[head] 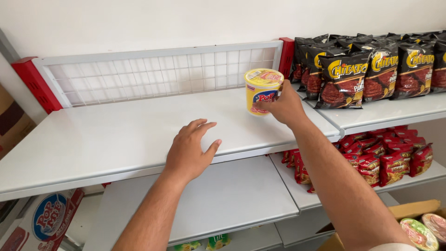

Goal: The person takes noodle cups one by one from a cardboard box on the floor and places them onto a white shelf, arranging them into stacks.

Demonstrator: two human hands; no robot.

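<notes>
Shelving is filling the view: a broad white metal shelf (102,139) is stretching across the middle, with a white wire-grid back panel (158,74) running along its rear edge between red plastic end brackets (35,81). Beneath it, a lower white metal shelf (232,195) is sitting bare in its near part. Off to the right, a neighbouring white shelf (395,109) is carrying a row of black crinkly snack bags with red and yellow print (371,69), all standing upright and packed side by side. Under those, red foil noodle packets (385,158) are lying stacked on a lower tier. Down at bottom left, a white cardboard carton with red and blue print (44,218) is resting low beside the shelving, and at bottom right an open brown cardboard box (413,211) is showing round foil-lidded cups inside.

Now the hands, and they are well apart. The left hand (188,151) is lying flat, palm down, fingers spread, on the front part of the broad shelf, gripping nothing. The right hand (285,107) is reaching further back and is wrapped around the side of a yellow round instant-noodle cup with a sealed printed lid (262,90). That cup is standing upright at the right rear of the broad shelf, just in front of the wire-grid panel, its base on or right at the surface.
</notes>
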